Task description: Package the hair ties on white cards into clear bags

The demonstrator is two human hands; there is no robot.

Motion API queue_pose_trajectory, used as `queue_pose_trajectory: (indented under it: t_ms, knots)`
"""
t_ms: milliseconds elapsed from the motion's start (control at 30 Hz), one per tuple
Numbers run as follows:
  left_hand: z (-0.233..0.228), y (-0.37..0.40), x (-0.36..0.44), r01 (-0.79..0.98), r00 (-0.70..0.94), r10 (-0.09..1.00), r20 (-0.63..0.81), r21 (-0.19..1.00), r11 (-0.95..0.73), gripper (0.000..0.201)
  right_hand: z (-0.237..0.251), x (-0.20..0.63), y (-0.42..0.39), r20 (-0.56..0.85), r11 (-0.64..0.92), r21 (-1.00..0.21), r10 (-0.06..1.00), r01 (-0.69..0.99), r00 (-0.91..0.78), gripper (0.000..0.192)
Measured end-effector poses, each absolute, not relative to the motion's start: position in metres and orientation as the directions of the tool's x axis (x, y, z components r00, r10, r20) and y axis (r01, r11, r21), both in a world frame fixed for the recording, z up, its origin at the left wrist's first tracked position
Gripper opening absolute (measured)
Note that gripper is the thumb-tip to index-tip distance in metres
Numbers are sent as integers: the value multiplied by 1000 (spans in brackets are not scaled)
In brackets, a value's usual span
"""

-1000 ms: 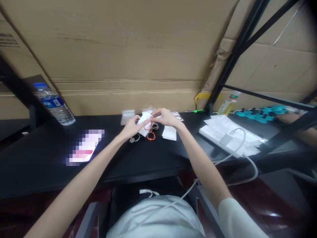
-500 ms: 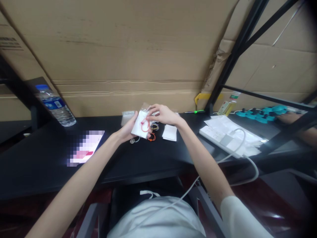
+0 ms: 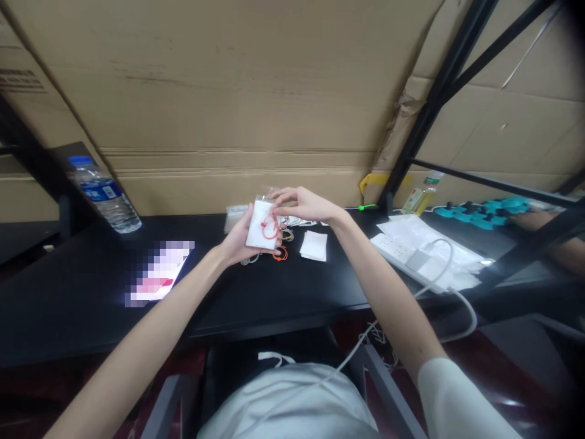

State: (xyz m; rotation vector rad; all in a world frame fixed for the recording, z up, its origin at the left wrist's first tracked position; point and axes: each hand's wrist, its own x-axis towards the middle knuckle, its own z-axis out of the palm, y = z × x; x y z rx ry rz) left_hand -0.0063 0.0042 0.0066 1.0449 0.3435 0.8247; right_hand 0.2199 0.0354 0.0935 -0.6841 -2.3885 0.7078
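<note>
A small clear plastic bag with a white card [image 3: 261, 221] in it lies across the palm of my left hand [image 3: 237, 242], whose thumb and fingers close on its sides. On the card's face is a red cord bracelet [image 3: 270, 228]. My right hand [image 3: 299, 204] has its fingers bent at the bag's upper right edge, fingertips pinching there. An orange cord bracelet [image 3: 280, 255] and a thin yellowish one [image 3: 287, 235] lie on the black table just behind and below the bag. White cards [image 3: 313, 246] are stacked to the right.
Clear bags [image 3: 234, 218] lie left of the hands. A phone [image 3: 159, 274] and a water bottle [image 3: 105, 198] stand further left. On the right are a white power strip [image 3: 397, 253] with a cable, papers [image 3: 439, 235], a yellow bottle [image 3: 423, 195] and turquoise items [image 3: 484, 212] near another person's hand.
The bag has tilted more upright and shifted slightly right. My right fingers have moved slightly up along its edge, and more white items behind the right hand now show.
</note>
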Motion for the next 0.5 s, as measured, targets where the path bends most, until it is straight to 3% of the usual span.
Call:
queue_pose_trajectory:
  t_ms: [133, 267, 367, 500]
  knots:
    - [2, 7, -4, -465, 663, 734, 147, 849, 251, 69, 103, 220, 39, 236, 723, -617, 546, 310, -804, 29]
    - [0, 8, -4, -457, 654, 744, 137, 855, 244, 69, 113, 218, 45, 211, 788, -504, 509, 353, -835, 30]
    - [0, 7, -4, -444, 652, 746, 132, 864, 236, 70, 122, 214, 43, 168, 798, -448, 517, 402, -839, 30]
    - [0, 5, -4, -413, 655, 745, 123, 885, 216, 66, 133, 208, 35, 4, 743, -423, 573, 518, -819, 27]
